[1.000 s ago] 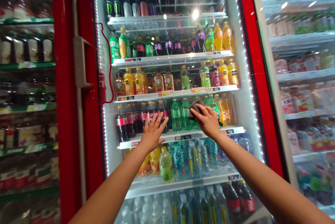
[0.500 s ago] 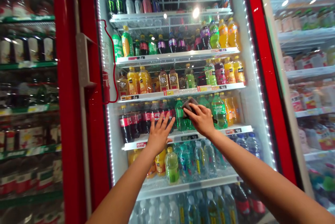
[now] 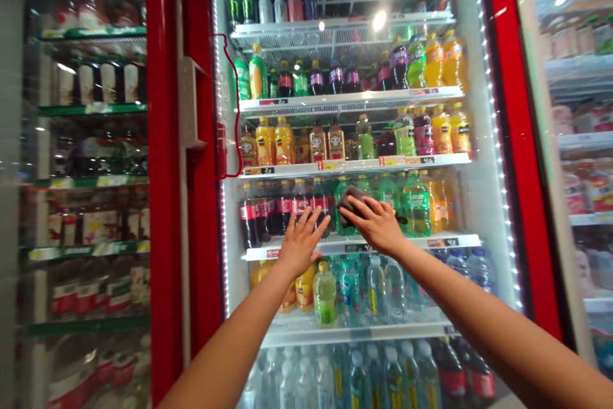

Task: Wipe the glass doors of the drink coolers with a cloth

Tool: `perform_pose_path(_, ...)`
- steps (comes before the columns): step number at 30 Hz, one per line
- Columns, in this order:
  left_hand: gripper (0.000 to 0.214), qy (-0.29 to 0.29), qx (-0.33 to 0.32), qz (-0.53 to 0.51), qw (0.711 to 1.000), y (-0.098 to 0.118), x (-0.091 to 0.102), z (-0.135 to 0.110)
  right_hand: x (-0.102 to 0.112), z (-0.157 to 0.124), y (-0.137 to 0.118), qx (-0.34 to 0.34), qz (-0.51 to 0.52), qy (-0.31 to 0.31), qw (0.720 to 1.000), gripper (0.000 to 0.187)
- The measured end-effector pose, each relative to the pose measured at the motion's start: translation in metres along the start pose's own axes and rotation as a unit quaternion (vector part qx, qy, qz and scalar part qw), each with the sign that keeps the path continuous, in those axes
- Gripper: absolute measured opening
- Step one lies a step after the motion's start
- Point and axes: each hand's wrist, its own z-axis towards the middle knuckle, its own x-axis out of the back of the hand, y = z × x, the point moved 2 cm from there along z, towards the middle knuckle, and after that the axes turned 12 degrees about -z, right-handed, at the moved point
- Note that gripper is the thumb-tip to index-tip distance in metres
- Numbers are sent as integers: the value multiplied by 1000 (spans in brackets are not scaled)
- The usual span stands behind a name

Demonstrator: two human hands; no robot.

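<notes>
Head view: our left hand point(image 3: 301, 240) spreads wide open, empty, before the cola bottles point(image 3: 268, 214); our right hand point(image 3: 379, 225) grips a dark cloth point(image 3: 351, 200) beside the green bottles point(image 3: 416, 205).

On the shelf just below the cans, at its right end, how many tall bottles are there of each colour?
Purple bottle: 1
Green bottle: 1
Orange bottles: 2
Total: 4

cloth point(image 3: 348, 200) under right hand point(image 3: 379, 225), seemingly on door glass point(image 3: 481, 205) | left hand point(image 3: 299, 243) left | cola bottles point(image 3: 265, 216) behind
</notes>
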Motion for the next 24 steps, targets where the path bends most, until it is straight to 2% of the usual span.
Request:
perform_pose_path(1,108,2,10,0,1000,-5,2,-7,2,-8,4,48,5,-3,999,51)
perform_pose_path(3,109,9,41,1,999,-16,4,-19,2,-14,18,63,10,-4,998,50)
perform_pose_path(4,110,11,57,1,998,-20,5,-25,1,-10,24,31,9,-2,999,49)
perform_pose_path(6,110,12,84,2,996,-25,4,-31,-2,9,23,-76,4,3,997,48)
perform_pose_path(8,110,10,99,4,995,-27,2,-34,-6,31,5,-177,2,7,984,49)
perform_pose_path(9,110,9,102,5,995,-27,1,-34,-7,39,-8,-202,4,5,979,51)
perform_pose_path(10,111,9,104,4,995,-26,0,-34,-8,44,-20,-197,12,3,980,54)
perform_pose_path(11,111,9,104,2,995,-26,-1,-34,-8,45,-31,-163,22,1,986,55)
perform_pose_path(13,112,9,102,-2,995,-25,-2,-34,-7,37,-38,-36,46,0,998,56)
perform_pose_path(15,113,9,102,-3,995,-26,-4,-35,-7,26,-25,93,58,-1,994,54)
perform_pose_path(17,114,8,103,-3,995,-27,-5,-36,-8,26,-1,119,53,-7,991,51)
perform_pose_path(18,114,9,103,-4,995,-27,-6,-37,-10,32,9,91,46,-4,995,49)
perform_pose_path(20,113,11,102,-5,995,-28,-8,-38,-13,52,16,-8,38,8,999,47)
perform_pose_path(22,113,13,100,-4,995,-29,-9,-38,-15,73,1,-125,42,29,991,48)
perform_pose_path(24,113,10,102,-2,995,-29,-10,-38,-15,81,-26,-185,52,45,980,50)
